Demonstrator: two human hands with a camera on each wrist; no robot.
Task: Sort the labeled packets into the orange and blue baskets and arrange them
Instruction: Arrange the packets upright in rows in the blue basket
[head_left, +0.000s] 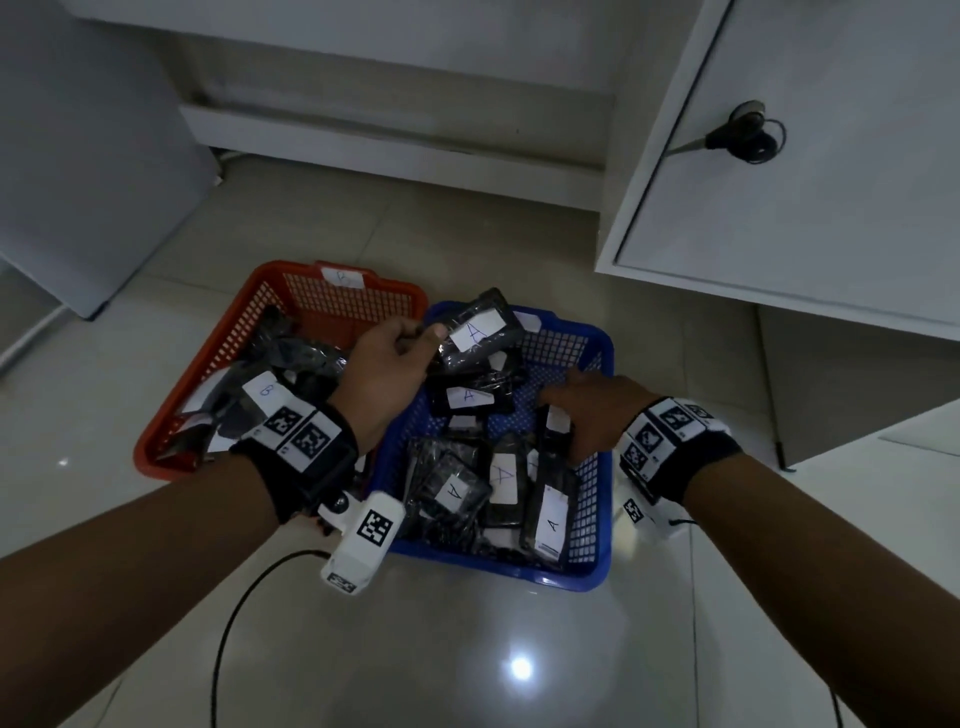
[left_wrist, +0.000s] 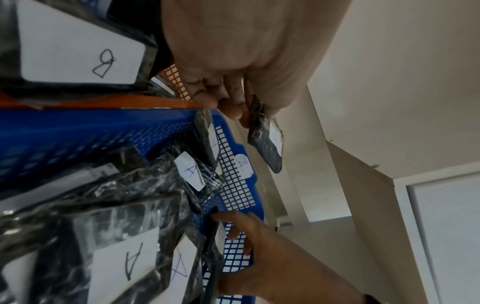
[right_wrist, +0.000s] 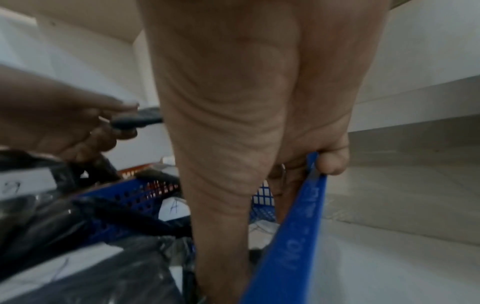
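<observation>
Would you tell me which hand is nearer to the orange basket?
Left. The left hand holds a packet just beside the orange basket; the right hand grips the blue basket's far side.

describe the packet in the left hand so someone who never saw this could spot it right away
Two mesh baskets sit side by side on the tiled floor; find the blue basket, the right one. Above its far left corner the left hand pinches a black plastic-wrapped packet with a white label marked A. It alone is lifted clear, while the other A packets lie inside.
</observation>
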